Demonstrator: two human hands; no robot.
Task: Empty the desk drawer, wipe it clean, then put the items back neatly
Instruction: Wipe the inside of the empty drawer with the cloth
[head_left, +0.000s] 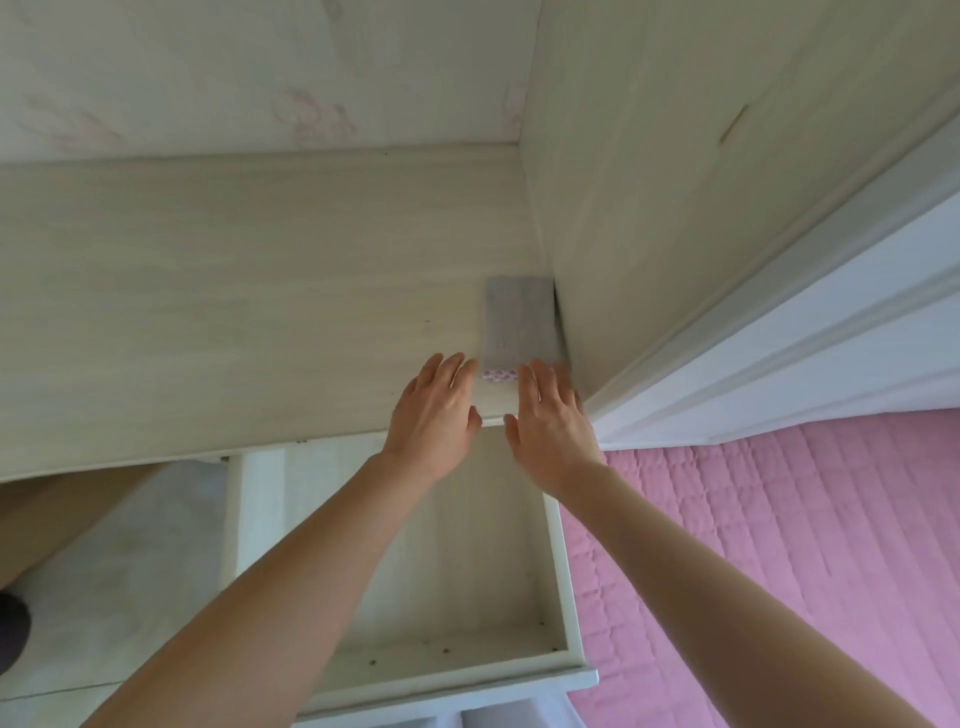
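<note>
The pale wood desktop (234, 291) runs wide to the left, bounded at the back by a wall and on the right by a tall wood side panel (675, 182). Below its front edge the drawer (563, 571) stands pulled out, its floor bare; a pink quilted cover (779, 545) lies to its right. A grey folded cloth (519, 322) lies on the desktop tight against the side panel, long axis running front to back, a pinkish edge facing the person. The left hand (436, 415) and right hand (550, 421) reach with straight fingers, fingertips touching the cloth's near corners.
</note>
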